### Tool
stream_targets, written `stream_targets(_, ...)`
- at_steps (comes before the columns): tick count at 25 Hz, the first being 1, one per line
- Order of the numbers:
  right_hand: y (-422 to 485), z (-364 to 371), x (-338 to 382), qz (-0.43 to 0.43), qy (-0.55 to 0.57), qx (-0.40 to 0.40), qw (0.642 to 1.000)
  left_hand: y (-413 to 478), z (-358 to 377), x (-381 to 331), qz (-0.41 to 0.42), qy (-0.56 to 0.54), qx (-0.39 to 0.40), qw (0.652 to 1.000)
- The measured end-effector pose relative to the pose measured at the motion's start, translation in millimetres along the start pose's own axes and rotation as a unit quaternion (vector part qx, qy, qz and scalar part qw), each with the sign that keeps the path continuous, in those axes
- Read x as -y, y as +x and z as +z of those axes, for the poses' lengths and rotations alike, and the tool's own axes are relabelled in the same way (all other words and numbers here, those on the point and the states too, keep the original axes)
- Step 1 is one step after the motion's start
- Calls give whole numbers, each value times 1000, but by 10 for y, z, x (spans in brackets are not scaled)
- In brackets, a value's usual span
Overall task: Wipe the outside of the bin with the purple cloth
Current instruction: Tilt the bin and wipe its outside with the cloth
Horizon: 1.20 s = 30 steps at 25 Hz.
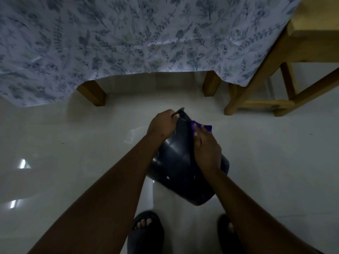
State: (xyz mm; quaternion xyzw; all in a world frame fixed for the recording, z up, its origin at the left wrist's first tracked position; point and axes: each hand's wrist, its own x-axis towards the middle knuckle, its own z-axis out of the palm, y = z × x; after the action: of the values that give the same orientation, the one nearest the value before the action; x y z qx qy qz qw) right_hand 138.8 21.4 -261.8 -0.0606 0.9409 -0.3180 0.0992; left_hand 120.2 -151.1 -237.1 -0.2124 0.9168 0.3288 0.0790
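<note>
Floor of pale glossy tile (73, 153); left hand (162, 125) grips dark plastic bin (176, 162), right hand (207, 149) presses purple cloth (206, 127); floral bedsheet (128, 37) hides wooden bed frame.

A single head-worn wide-angle camera looks steeply down from standing height. It faces the floor (73, 143), both forearms and the person's feet, close below.

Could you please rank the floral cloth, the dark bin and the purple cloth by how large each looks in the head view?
1. Floral cloth, by far.
2. Dark bin.
3. Purple cloth, partly hidden under the right hand, so uncertain.
</note>
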Motion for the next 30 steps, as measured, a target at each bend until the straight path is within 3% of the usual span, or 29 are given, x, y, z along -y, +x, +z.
stream_targets(4,-987,244,4,-105,-110,12,988,-36,93,53,-11,13,18,1000)
stream_targets(6,-839,263,71,-117,-116,11,986,-117,83,125,5,-10,23,1000)
stream_targets(11,102,-29,104,10,4,15,1000,-106,-37,74,22,-4,-7,1000)
stream_targets(16,-1192,369,-16,-39,-154,-9,987,-149,120,116,-8,26,3,1000)
stream_targets(19,-1010,377,57,-103,-170,17,980,-235,92,242,14,11,-12,1000)
stream_targets(21,-529,278,102,-78,-176,14,981,-247,22,223,30,-8,-12,999)
stream_targets(25,12,59,86,14,-53,5,998,-118,-53,-10,13,17,-18,1000)
stream_targets(30,-1156,326,95,-23,-181,4,983,-78,105,-19,-20,61,5,998)
